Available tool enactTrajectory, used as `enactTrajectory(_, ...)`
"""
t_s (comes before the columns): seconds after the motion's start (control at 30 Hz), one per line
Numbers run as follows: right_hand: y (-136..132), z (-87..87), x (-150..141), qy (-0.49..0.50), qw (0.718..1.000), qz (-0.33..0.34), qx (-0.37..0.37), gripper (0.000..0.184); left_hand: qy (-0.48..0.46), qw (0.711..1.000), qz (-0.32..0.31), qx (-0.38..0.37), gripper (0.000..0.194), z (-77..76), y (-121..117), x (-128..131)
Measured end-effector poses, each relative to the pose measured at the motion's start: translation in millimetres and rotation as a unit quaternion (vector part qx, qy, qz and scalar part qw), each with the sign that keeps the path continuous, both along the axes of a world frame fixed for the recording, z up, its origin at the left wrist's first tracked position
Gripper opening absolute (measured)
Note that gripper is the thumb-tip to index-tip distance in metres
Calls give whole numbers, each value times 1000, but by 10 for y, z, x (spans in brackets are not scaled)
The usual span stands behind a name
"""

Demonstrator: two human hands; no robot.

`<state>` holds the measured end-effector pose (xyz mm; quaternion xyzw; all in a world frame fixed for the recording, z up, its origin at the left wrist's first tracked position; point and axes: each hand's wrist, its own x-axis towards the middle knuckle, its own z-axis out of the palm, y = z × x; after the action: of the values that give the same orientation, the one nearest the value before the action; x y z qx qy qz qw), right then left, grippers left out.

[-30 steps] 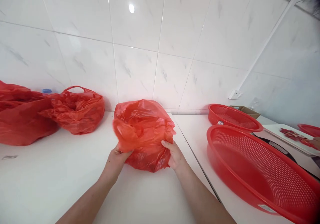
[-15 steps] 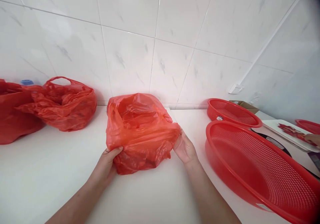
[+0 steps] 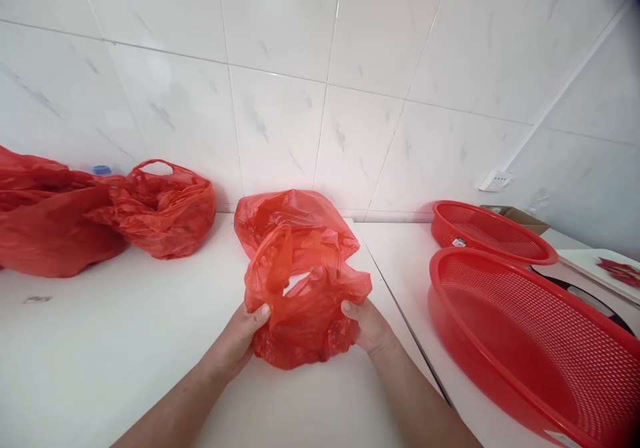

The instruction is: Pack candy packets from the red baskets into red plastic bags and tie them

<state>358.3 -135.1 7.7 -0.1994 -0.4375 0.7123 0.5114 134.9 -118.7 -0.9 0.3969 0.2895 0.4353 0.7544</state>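
A crumpled red plastic bag (image 3: 310, 328) is held between my two hands at the middle of the white table. My left hand (image 3: 245, 335) grips its left side, thumb on top of the film. On the right side, my right hand (image 3: 369, 323) pinches it with the thumb over the front and the other fingers behind. Between the hands the bag gapes a little, with something white showing through. Just beyond it, against the wall, lies more red plastic film (image 3: 295, 207); whether this is a separate bag I cannot tell.
Two red bags, a large one (image 3: 55, 228) and a smaller handled one (image 3: 170, 218), stand at the left. To the right are a big red perforated basket (image 3: 500, 341) and a smaller one (image 3: 450, 225). Behind them, a white tray (image 3: 575, 261) holds red pieces. A tiled wall closes off the back.
The bag in my hands has come toward me and separated in view from the red film behind it. Both thumbs now lie over its front. The view has shifted left.
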Motion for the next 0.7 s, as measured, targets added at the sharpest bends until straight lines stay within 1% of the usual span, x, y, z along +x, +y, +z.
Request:
enactTrajectory(0.07, -8, -17, -26, 39, 999, -15, -23, 53, 17, 999, 5, -41, 56, 42, -31, 27)
enactTrajectory(0.13, -3, -38, -34, 78, 995, -35, -53, 44, 23, 995, 36, -95, 49, 75, -48, 67)
enactTrajectory(0.23, 18, -53, -44, 106, 988, -61, -96, 18, 0, 985, 88, -146, 38, 84, -49, 122)
enactTrajectory(0.27, 25, -53, -50, 112, 986, -74, -101, 13, -7, 984, 96, -153, 33, 76, -43, 133)
enactTrajectory(0.37, 35, -53, -74, 134, 980, -108, -96, 19, -18, 981, 106, -162, 25, 38, -19, 132)
enactTrajectory(0.4, 32, -56, -79, 136, 981, -107, -89, 25, -19, 980, 110, -167, 25, 27, -10, 122)
enactTrajectory(0.43, 25, -62, -82, 132, 983, -95, -82, 35, -20, 978, 114, -172, 25, 17, -2, 109)
enactTrajectory(0.5, 5, -76, -81, 109, 990, -48, -70, 52, -23, 976, 117, -181, 26, 5, 14, 80)
enactTrajectory(0.57, -9, -93, -71, 95, 993, -4, -72, 59, -29, 976, 113, -185, 26, 2, 26, 57)
enactTrajectory(0.6, -8, -101, -64, 92, 992, 10, -83, 61, -31, 975, 114, -186, 26, 2, 31, 50)
enactTrajectory(0.63, -2, -109, -54, 94, 991, 13, -99, 62, -32, 975, 117, -187, 25, 3, 35, 46)
enactTrajectory(0.7, 32, -129, -25, 101, 986, -13, -128, 64, -32, 974, 125, -189, 24, 4, 44, 43)
